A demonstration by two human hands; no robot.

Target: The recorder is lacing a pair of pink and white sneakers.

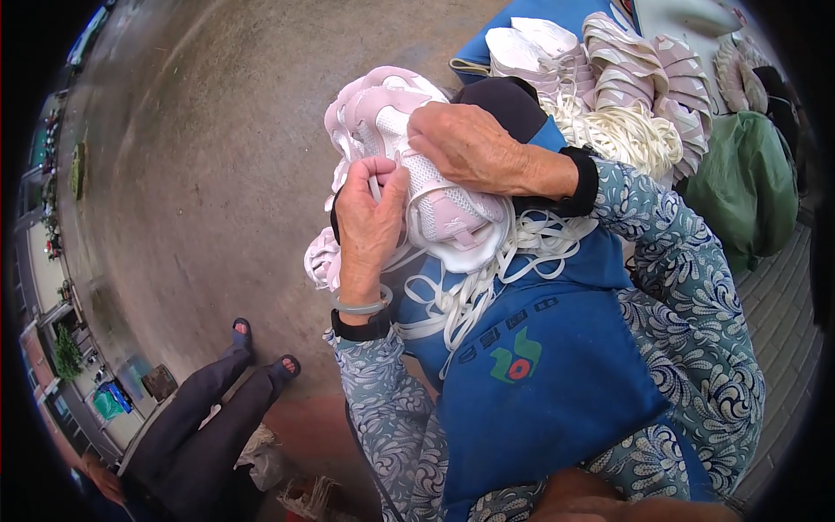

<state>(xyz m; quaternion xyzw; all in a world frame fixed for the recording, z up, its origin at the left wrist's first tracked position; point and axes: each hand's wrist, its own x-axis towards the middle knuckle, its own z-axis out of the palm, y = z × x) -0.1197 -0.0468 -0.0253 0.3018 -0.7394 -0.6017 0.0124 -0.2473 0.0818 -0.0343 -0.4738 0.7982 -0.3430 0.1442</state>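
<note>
A pink and white shoe upper [448, 213] lies over my lap, its white mesh and eyelet area facing up. My left hand [370, 217] is closed at its near left edge, thumb and fingers pinched on a white shoelace [374, 187]. From the right, my right hand [478, 152] reaches across with its fingers curled down on the upper; the fingertips are partly hidden. More pink and white uppers [357, 113] are bunched just beyond my hands. A tangle of loose white laces [461, 300] hangs over my blue apron [557, 365].
Stacked pink and white uppers [622, 65] and a heap of cream laces [617, 135] sit at the far right. A green bag [744, 187] stands beside them. On the left, another person's dark-trousered legs [196, 413] stretch over the concrete floor [209, 165].
</note>
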